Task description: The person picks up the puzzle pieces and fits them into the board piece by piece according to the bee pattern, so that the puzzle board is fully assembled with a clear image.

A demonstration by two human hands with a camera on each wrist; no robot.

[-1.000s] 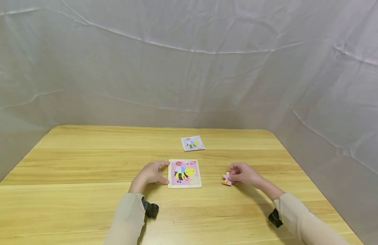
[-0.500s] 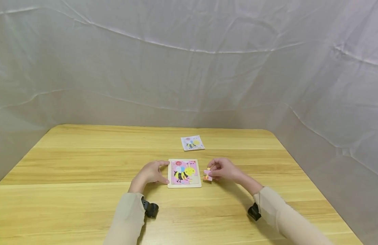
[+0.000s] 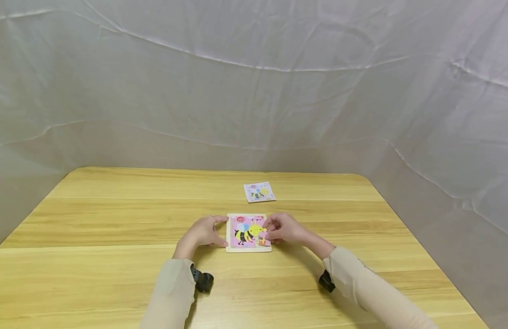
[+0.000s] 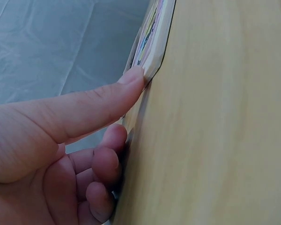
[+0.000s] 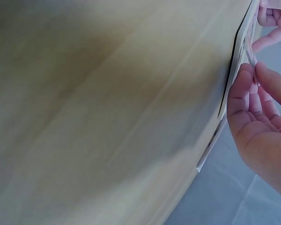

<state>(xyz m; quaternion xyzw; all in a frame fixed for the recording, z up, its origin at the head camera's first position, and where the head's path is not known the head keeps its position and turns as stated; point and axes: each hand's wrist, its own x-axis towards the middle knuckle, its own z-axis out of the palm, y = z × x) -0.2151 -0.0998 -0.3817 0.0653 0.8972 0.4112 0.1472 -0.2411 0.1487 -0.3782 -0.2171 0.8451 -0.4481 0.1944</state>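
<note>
A square wooden jigsaw tray (image 3: 269, 249) with a bee picture lies on the table, its lower right part showing bare wood. My left hand (image 3: 203, 231) rests at its left edge, thumb and index finger spread apart and touching the rim. In the left wrist view the thumb (image 4: 100, 101) lies against the tray's corner and the other fingers are loosely bent. Between thumb and fingers, my right hand (image 3: 284, 228) pinches a pink and orange jigsaw piece (image 3: 262, 241), slightly tilted over the tray's lower right part. Whether the piece touches the tray, I cannot tell.
Behind the tray lies a square picture card (image 3: 259, 192) with the same bee. The wooden table (image 3: 114, 214) has rounded back corners, and grey cloth (image 3: 254, 105) hangs behind it and along its sides.
My right hand has carried the jigsaw piece leftward, from the table to the right of the tray to above its lower right part. The left hand has stayed at the tray's left edge.
</note>
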